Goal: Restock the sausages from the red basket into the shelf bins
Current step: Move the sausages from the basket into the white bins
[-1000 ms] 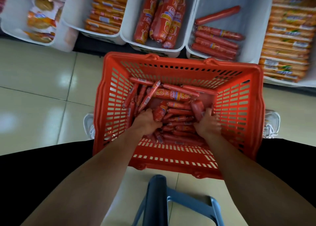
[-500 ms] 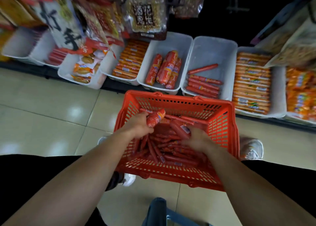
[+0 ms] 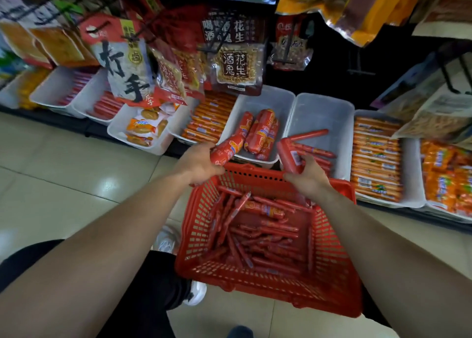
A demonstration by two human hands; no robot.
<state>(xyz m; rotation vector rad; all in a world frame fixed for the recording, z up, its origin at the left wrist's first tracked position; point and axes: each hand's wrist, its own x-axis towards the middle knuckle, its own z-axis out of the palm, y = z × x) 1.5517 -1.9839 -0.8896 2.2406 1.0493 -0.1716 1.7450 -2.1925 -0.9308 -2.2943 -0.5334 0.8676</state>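
The red basket sits on the pale tiled floor, below and nearer the person than either grip. Beyond both grips, a low shelf carries a row of white bins. The thick-sausage bin lies just past the left grip, the thin-sausage bin just past the right.

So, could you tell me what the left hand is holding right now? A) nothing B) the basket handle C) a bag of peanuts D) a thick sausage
D: the left hand has its grip around a thick sausage, raised over the basket rim towards the bin of similar ones.
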